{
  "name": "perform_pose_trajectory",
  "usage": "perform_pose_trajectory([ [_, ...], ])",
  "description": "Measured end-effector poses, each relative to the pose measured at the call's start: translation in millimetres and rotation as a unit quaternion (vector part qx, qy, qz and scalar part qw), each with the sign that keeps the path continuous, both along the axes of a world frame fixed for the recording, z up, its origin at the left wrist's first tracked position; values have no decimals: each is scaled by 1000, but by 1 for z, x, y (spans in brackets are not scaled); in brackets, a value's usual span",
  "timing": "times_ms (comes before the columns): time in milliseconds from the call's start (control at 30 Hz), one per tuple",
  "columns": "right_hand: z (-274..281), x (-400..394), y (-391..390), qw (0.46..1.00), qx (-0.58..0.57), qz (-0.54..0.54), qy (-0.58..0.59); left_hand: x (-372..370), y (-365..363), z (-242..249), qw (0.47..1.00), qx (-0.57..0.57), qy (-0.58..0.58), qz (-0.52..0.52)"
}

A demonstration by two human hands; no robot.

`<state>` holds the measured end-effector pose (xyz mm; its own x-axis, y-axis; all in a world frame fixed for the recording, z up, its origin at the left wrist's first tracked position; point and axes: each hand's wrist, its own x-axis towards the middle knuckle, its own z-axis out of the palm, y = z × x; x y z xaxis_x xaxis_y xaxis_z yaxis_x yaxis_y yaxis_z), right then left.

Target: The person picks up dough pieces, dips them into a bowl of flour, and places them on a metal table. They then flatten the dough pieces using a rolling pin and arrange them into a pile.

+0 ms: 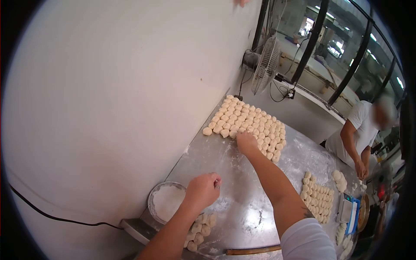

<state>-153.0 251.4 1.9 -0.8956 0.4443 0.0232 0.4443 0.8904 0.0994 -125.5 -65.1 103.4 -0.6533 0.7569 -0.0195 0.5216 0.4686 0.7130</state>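
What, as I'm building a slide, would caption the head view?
Right hand at the edge of massed dough balls; left hand near a powder bowl.

Between left hand (204, 189) and right forearm (277, 186), tabletop (242, 186) gives passage; dough rows (251, 121) block ahead, the wall (108, 99) leftward

- L hand (203, 190): fingers curled, can't tell if holding smth
- R hand (247, 142): fingertips hidden at dough pcs (251, 117)
- bowl (164, 201): partly hidden behind L forearm (167, 238)
- stick (253, 250): R end hidden behind sleeve (307, 240); sleeve cut off at btm edge
- co-worker (357, 125): head blurred, legs hidden by table (225, 162)
- scale (345, 211): display too small to read
- skin-toned bit (242, 2): cut off at top edge, unclear
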Motion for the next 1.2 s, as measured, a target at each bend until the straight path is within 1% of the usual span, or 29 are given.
perform_pose_trajectory([
  [100,2,-1,5,1000,-17,10,-3,3,-1,-4,999,38,-2,9],
  [200,18,1,18,995,-92,-41,16,0,-4,-4,999,28,0,14],
  [300,-8,4,73,965,-189,-57,175,-5,-6,-2,999,28,-2,38],
  [367,-28,16,108,946,-202,-44,249,-12,-9,-1,997,39,21,58],
  [400,-22,23,111,921,-269,-75,270,-17,-11,0,996,41,30,68],
  [433,-8,35,103,890,-337,-110,286,-20,-15,5,993,76,28,84],
  [467,6,44,93,821,-458,-121,319,-26,-16,11,988,112,29,102],
  [500,20,52,79,820,-453,-131,325,-32,-18,10,984,130,26,123],
  [533,22,58,69,767,-524,-112,354,-36,-20,8,978,146,21,147],
  [567,41,64,42,717,-565,-157,377,-39,-23,12,972,168,10,163],
  [667,56,75,-10,647,-651,-144,370,-46,-27,24,956,204,-5,211],
  [733,75,81,-67,658,-686,-83,300,-50,-30,28,945,225,-7,239],
  [800,90,82,-132,705,-679,-10,202,-52,-33,32,931,252,-7,263],
  [867,98,85,-196,762,-630,78,130,-55,-35,33,924,263,-7,276],
  [933,93,81,-252,807,-574,132,40,-55,-35,29,920,272,-21,281],
  [967,61,73,-277,838,-497,214,79,-55,-34,27,919,274,-35,280],
  [1000,22,65,-299,856,-411,292,116,-54,-33,25,918,277,-48,278],
  [1067,-25,66,-339,883,-267,336,190,-52,-35,24,934,239,-39,263],
  [1133,-14,66,-351,892,-235,336,190,-51,-35,23,943,217,-31,252],
  [1200,3,66,-351,891,-311,307,121,-49,-35,22,945,210,-28,248],
])
